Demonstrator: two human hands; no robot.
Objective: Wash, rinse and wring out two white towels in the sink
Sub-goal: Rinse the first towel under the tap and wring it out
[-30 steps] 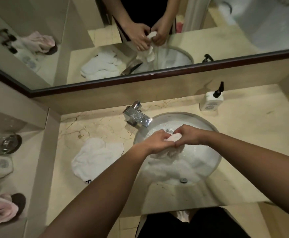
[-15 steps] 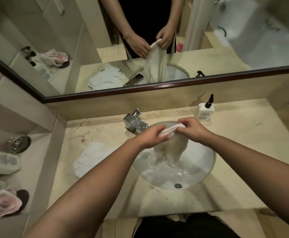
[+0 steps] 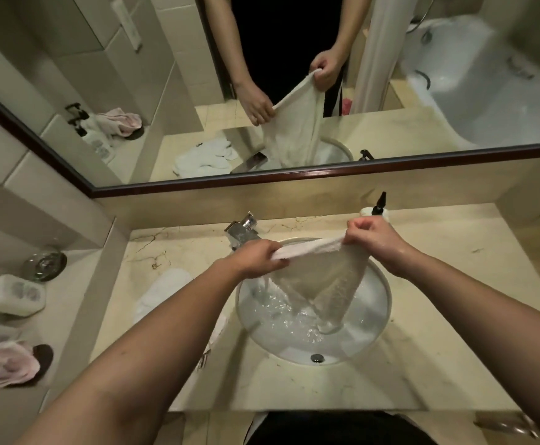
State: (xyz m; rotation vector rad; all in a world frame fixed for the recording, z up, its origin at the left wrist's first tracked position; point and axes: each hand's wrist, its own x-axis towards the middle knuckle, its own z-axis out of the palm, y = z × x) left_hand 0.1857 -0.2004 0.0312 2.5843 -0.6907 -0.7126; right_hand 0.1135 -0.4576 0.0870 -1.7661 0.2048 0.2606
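A wet white towel (image 3: 323, 277) hangs over the sink (image 3: 381, 303), its top edge stretched between the two hands and its lower end dipping into the water. The left hand (image 3: 255, 258) and right hand (image 3: 373, 239) each have fingers curled tight on that edge. Left of the left fingers, a second white towel (image 3: 162, 293) lies on the table (image 3: 438, 284); just beyond them stands the tap (image 3: 241, 232).

Wet white towel (image 3: 323, 277) hangs stretched over sink (image 3: 381, 303); second towel (image 3: 162, 293) lies crumpled beside it.
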